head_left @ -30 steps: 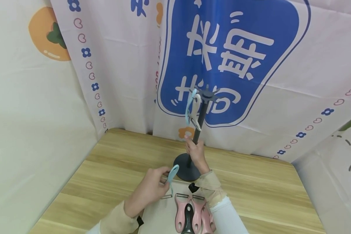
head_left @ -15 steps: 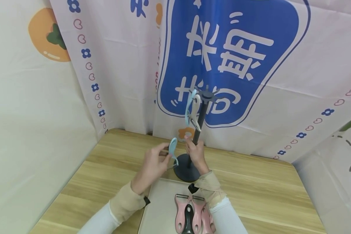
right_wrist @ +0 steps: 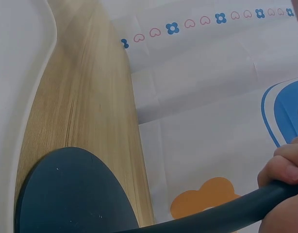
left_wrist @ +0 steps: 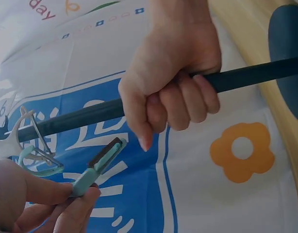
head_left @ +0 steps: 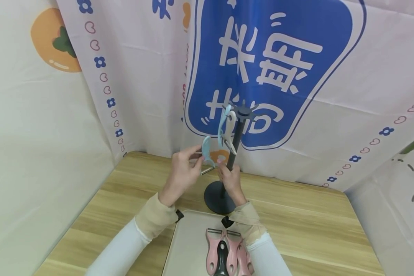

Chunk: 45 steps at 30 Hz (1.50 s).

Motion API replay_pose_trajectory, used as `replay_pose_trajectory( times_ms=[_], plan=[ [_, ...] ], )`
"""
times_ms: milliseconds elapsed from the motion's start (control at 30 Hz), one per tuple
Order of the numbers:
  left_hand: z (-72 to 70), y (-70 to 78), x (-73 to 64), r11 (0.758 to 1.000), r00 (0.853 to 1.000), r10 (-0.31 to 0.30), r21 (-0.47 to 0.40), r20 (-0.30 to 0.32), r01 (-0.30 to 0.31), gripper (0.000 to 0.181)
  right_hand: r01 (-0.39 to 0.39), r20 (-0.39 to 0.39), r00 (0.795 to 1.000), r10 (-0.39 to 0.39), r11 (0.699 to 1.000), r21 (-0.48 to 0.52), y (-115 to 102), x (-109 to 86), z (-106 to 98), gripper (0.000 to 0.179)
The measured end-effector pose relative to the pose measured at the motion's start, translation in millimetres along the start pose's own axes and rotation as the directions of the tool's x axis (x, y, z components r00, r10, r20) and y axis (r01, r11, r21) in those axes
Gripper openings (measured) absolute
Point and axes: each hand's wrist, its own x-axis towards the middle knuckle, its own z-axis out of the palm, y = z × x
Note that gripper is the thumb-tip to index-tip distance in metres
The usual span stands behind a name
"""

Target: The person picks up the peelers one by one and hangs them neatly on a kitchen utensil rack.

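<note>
My left hand (head_left: 182, 173) pinches a light blue peeler (head_left: 206, 148) by its handle, blade end downward, left of the dark stand's pole (head_left: 237, 137). In the left wrist view that peeler (left_wrist: 83, 183) sits between thumb and fingers. My right hand (head_left: 232, 181) grips the pole above its round base (head_left: 215, 197); the left wrist view shows the fingers wrapped round it. From the hooked top (head_left: 245, 112) hang another light blue peeler (head_left: 222, 126) and a white peeler (head_left: 230, 128), side by side, above the held peeler.
A beige tray (head_left: 188, 245) lies in front of the stand. On its right part are several pink peelers (head_left: 214, 249) and a black-handled one (head_left: 222, 257). The wooden table (head_left: 307, 226) ends at a printed cloth (head_left: 151, 103) behind.
My left hand has lifted the light blue peeler from over the tray, up and away, to just below the hanging peelers. My right hand stays on the pole.
</note>
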Motion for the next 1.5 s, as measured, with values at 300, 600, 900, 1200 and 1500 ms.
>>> replay_pose_trajectory(
  times_ms=[300, 600, 900, 1200, 1500],
  plan=[
    [1.8, 7.6, 28.5, 1.0, 0.996, -0.002, -0.019, -0.092, 0.001, 0.036, -0.03, -0.018, 0.999, 0.029, 0.999, -0.031, 0, -0.2, -1, 0.062],
    [5.1, 6.7, 46.3, 0.996, 0.988, 0.03, -0.075, -0.152, -0.041, 0.029, -0.028, -0.029, 0.999, 0.027, 0.999, -0.04, -1, -0.3, 0, 0.06],
    [10.1, 12.4, 70.4, 0.995, 0.981, 0.066, -0.065, -0.184, -0.08, 0.027, -0.046, -0.048, 0.998, 0.043, 0.997, -0.065, 0, -1.1, 0, 0.059],
    [14.2, 26.0, 88.7, 0.989, 0.981, 0.095, -0.096, -0.169, -0.112, 0.027, -0.015, -0.031, 0.999, 0.012, 0.997, -0.07, 0, -0.4, -1, 0.06],
    [20.0, 28.0, 94.5, 0.98, 0.98, 0.136, -0.128, -0.144, -0.155, 0.031, -0.001, -0.017, 1.0, 0.0, 0.998, -0.063, 2, -0.8, -2, 0.061]
  ],
)
